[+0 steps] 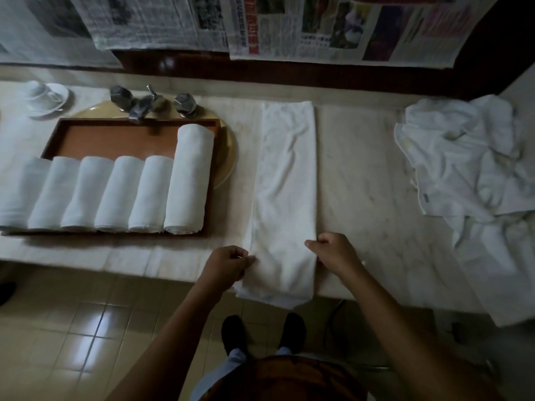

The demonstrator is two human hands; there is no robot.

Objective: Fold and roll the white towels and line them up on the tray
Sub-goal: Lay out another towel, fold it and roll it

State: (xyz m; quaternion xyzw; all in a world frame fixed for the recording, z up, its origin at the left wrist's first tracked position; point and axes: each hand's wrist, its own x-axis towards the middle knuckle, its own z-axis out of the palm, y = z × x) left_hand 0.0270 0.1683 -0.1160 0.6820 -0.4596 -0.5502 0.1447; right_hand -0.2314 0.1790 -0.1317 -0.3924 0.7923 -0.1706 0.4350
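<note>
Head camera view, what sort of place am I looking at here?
Probably a bathroom vanity, perhaps a hotel's: a marble counter with a metal faucet above a basin, a tiled floor below, and rolled white towels lined on a tray.
</note>
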